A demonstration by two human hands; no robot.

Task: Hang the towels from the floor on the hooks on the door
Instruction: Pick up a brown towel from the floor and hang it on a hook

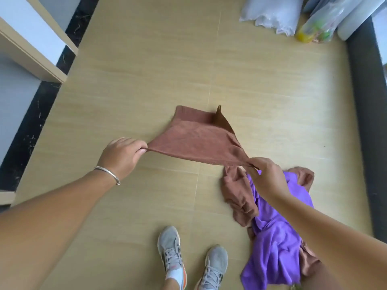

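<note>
A brown towel [194, 141] is stretched out above the tan floor. My left hand [120, 156] pinches its left corner and my right hand [267, 176] pinches its right corner, so its near edge runs taut between them. Its far end hangs toward the floor. Under my right arm a purple towel [276, 239] lies crumpled on the floor, on top of another brown towel [236, 195]. No door or hooks are in view.
My two grey shoes [173, 254] stand at the bottom centre. Clear plastic bags [272, 15] and a white roll [354, 19] lie at the far right. A pale shelf unit [31, 49] stands at the left, and a dark strip [368, 126] runs along the right wall.
</note>
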